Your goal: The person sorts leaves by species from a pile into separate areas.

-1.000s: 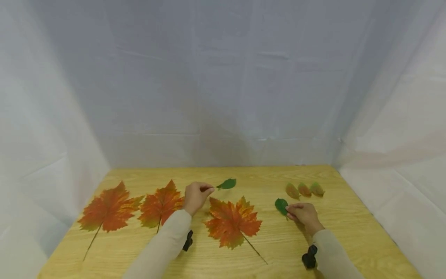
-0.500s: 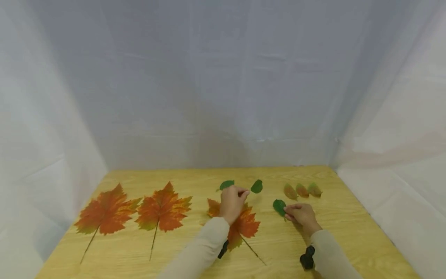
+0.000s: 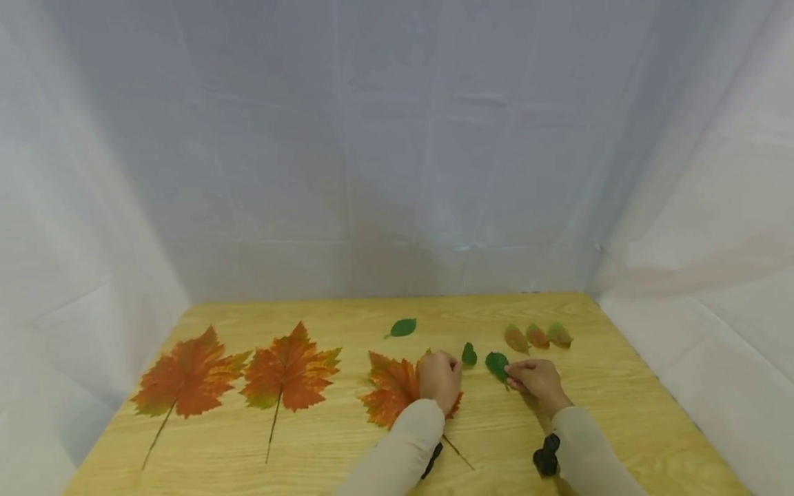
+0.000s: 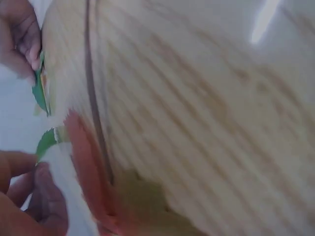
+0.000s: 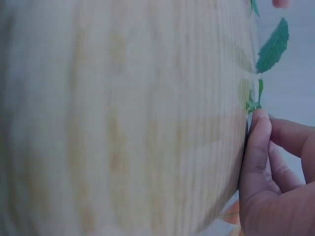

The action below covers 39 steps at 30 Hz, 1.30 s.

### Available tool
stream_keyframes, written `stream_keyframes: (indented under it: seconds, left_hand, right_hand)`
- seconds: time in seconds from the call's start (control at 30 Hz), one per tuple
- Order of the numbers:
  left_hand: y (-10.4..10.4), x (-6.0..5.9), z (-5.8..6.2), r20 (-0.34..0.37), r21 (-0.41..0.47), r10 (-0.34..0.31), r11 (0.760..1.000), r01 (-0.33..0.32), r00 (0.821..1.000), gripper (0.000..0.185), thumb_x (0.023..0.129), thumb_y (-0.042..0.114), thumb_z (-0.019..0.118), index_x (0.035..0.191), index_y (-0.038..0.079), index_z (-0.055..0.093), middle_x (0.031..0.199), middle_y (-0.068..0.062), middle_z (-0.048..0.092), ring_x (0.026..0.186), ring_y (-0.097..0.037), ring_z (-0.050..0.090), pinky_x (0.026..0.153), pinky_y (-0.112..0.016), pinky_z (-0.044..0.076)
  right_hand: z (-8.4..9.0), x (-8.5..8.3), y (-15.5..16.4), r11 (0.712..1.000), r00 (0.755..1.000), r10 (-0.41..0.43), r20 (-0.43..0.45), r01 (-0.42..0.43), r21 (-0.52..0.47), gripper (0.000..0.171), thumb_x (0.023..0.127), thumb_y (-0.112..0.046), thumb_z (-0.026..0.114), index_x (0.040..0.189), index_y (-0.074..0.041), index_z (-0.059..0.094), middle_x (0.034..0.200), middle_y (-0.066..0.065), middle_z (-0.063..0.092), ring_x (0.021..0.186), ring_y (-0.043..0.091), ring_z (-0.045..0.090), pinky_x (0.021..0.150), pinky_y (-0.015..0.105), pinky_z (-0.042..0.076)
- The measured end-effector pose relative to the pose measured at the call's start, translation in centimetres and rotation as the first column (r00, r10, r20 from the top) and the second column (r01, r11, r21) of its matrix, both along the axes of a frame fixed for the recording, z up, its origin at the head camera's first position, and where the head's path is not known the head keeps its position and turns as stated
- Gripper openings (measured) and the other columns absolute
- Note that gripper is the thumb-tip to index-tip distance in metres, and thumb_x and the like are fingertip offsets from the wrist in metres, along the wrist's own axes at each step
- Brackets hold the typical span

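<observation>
Your left hand (image 3: 440,379) is pinching a small green oval leaf (image 3: 469,355) above the orange maple leaf (image 3: 392,389), while your right hand (image 3: 538,381) is pinching another small green leaf (image 3: 497,365) on the light wooden counter (image 3: 347,448).

Leaves (image 3: 289,369) on wooden table (image 3: 347,451)

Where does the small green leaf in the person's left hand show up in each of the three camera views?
Head: small green leaf at the left hand, centre of the table.
Left wrist: green sliver at the left edge, above the fingers.
Right wrist: probably the leaf at upper right.
Shared landmark: the table's wood grain.
</observation>
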<state>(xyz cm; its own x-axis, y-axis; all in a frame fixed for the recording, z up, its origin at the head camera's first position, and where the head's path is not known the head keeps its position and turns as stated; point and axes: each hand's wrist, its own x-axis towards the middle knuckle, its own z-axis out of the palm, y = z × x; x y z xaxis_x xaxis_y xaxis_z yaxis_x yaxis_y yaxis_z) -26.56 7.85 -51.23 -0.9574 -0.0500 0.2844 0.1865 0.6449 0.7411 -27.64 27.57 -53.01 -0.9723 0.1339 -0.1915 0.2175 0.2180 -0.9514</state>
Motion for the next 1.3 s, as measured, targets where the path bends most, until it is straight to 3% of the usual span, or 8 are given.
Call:
stream_keyframes:
  seconds: [0.1,0.23,0.47,0.73,0.9,1.0,1.3]
  left_hand:
    - [0.5,0.4,0.0,-0.013,-0.096,-0.014,0.995,0.012,1.000,0.055,0.086,0.005,0.067,0.043,0.015,0.034,0.042,0.010,0.023,0.040,-0.005,0.021,0.037,-0.019,0.021]
    - [1.0,0.8,0.1,0.022,-0.153,-0.030,0.988,0.033,0.999,0.059,0.083,0.003,0.066,0.044,0.018,0.025,0.043,0.010,0.016,0.040,-0.005,0.017,0.035,-0.019,0.018]
    - [1.8,1.2,-0.2,0.148,-0.094,-0.026,0.995,0.040,0.989,0.057,0.079,0.005,0.070,0.043,0.018,0.028,0.040,0.010,0.022,0.038,-0.007,0.022,0.034,-0.021,0.020]
    - [2.8,1.5,-0.5,0.217,-0.099,-0.013,0.994,0.035,0.976,0.034,0.076,0.012,0.075,0.053,0.010,0.050,0.054,-0.003,0.051,0.052,-0.017,0.049,0.046,-0.029,0.041]
    - [3.2,1.7,-0.4,0.272,-0.080,0.026,0.997,-0.004,0.962,0.027,0.076,0.014,0.076,0.058,0.007,0.058,0.064,-0.010,0.059,0.066,-0.027,0.060,0.056,-0.035,0.051]
    - [3.4,1.7,-0.4,0.295,-0.089,0.040,0.996,-0.014,0.955,0.027,0.077,0.016,0.075,0.058,0.008,0.058,0.064,-0.009,0.059,0.066,-0.028,0.060,0.057,-0.036,0.051]
    - [4.0,1.9,-1.0,0.290,-0.024,0.010,1.000,-0.004,0.957,0.041,0.078,0.014,0.073,0.051,0.015,0.042,0.053,0.000,0.043,0.054,-0.018,0.045,0.047,-0.028,0.040]
  right_hand:
    - [0.0,0.0,-0.1,1.000,1.000,-0.009,0.000,0.009,-0.003,0.032,0.091,-0.005,0.063,0.114,0.017,0.059,0.077,0.004,0.067,0.063,0.005,0.065,0.062,0.018,0.055]
    - [-0.1,0.0,-0.1,1.000,1.000,-0.017,0.004,0.017,0.003,0.032,0.091,-0.006,0.064,0.113,0.016,0.060,0.076,0.003,0.067,0.062,0.005,0.065,0.061,0.018,0.055]
    - [-0.1,0.0,0.1,1.000,1.000,-0.011,0.000,0.011,0.017,0.034,0.091,-0.008,0.064,0.114,0.016,0.059,0.079,0.003,0.067,0.064,0.006,0.065,0.062,0.018,0.055]
    - [-0.1,0.0,0.0,1.000,1.000,-0.015,-0.002,0.015,0.000,0.033,0.091,-0.006,0.064,0.115,0.016,0.059,0.077,0.003,0.066,0.063,0.005,0.065,0.061,0.017,0.055]
    - [0.0,0.1,-0.1,1.000,1.000,-0.008,-0.004,0.008,-0.002,0.033,0.092,-0.005,0.062,0.116,0.017,0.058,0.079,0.004,0.067,0.064,0.005,0.065,0.062,0.017,0.055]
    - [0.1,0.1,-0.1,1.000,1.000,-0.008,-0.001,0.008,-0.001,0.033,0.092,-0.005,0.062,0.116,0.017,0.058,0.081,0.005,0.068,0.064,0.005,0.066,0.063,0.017,0.055]
    - [0.0,0.1,0.0,1.000,1.000,0.000,0.003,0.000,0.006,0.033,0.092,-0.005,0.062,0.116,0.017,0.057,0.082,0.005,0.068,0.065,0.005,0.066,0.063,0.017,0.055]
